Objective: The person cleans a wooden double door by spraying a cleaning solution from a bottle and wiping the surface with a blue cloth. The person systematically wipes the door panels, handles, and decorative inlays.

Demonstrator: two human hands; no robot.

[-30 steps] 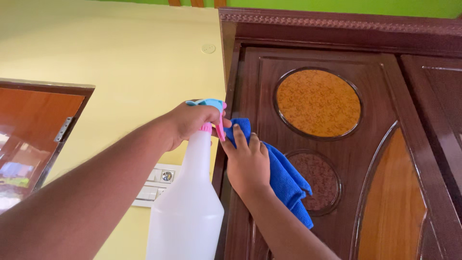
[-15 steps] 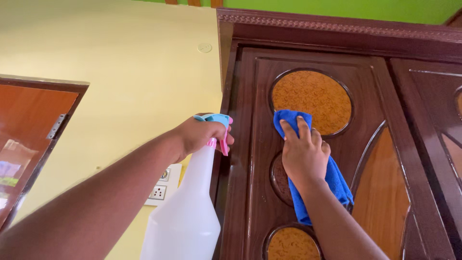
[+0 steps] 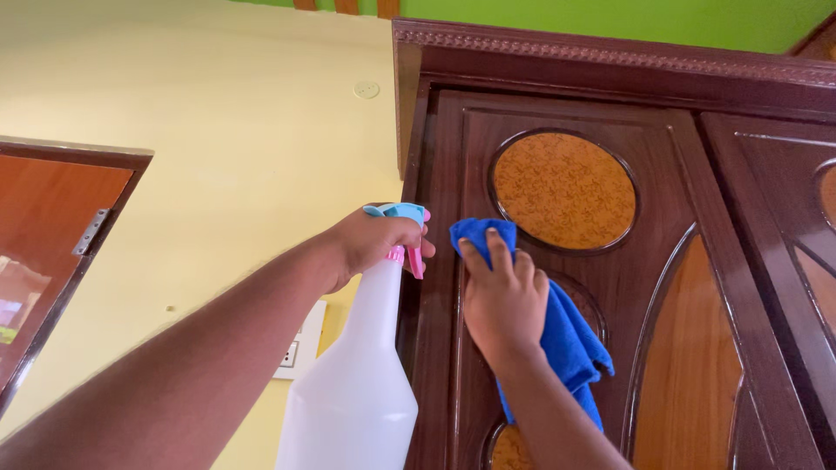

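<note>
Dark, glossy brown wood fills the right side of the view: a panelled door [image 3: 448,348] with a carved moulding along the top of its frame [image 3: 610,54]. Set into the door is a round amber inlay [image 3: 564,191] with a mottled pattern, and at 4 o'clock from it a tall curved amber panel [image 3: 688,365]. A smaller round inlay shows partly at the bottom edge.

The right hand [image 3: 501,300] lies flat against the door, fingers spread and pressed on a blue cloth [image 3: 566,344], which sits at 7 o'clock from the round inlay; the cloth's loose end hangs down toward 5 o'clock of the hand.

The left hand [image 3: 374,244] is closed around the neck of a white spray bottle [image 3: 357,392] with a light blue and pink trigger head [image 3: 405,228]. The bottle hangs just beside the door's left edge, at 9 o'clock from the cloth.

Pale yellow wall [image 3: 244,130] takes up the left half, with a white socket plate [image 3: 296,348] partly hidden behind the left forearm. A reddish-brown shutter with a metal hinge [image 3: 87,231] stands at the far left. A strip of bright green wall [image 3: 610,13] runs above the door frame.
</note>
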